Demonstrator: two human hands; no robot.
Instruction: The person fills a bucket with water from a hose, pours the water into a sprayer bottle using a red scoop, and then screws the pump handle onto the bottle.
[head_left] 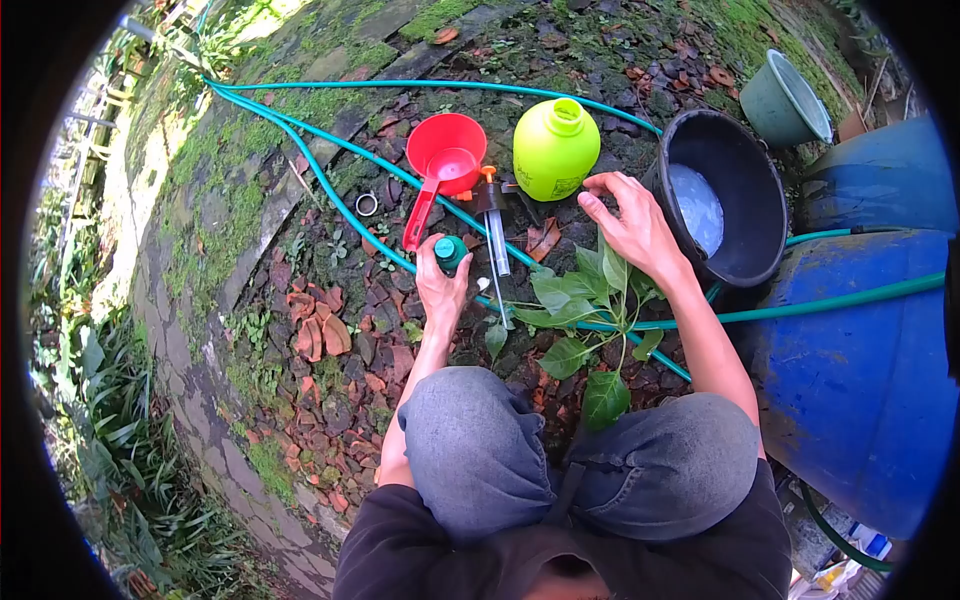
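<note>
My left hand (pixel 441 287) is closed around a small bottle with a green cap (pixel 450 251), its body mostly hidden by the fingers. Just beyond it lies a red dipper (pixel 447 152), handle toward me. My right hand (pixel 632 222) is open and empty, thumb and fingers apart, beside a lime-green sprayer tank (pixel 556 152) that stands upright with its mouth uncovered. Between dipper and tank rests the sprayer's pump head (pixel 490 198), with an orange nozzle and a clear tube pointing toward me. Below my right hand is a leafy green plant (pixel 590 290).
A black bucket (pixel 725 200) holding whitish liquid stands at the right. Behind it is a grey-green pail (pixel 785 100), and nearby a large blue barrel (pixel 850 370). Teal hoses (pixel 335 195) cross the mossy, rubble-covered ground. A small ring (pixel 367 205) lies left of the dipper.
</note>
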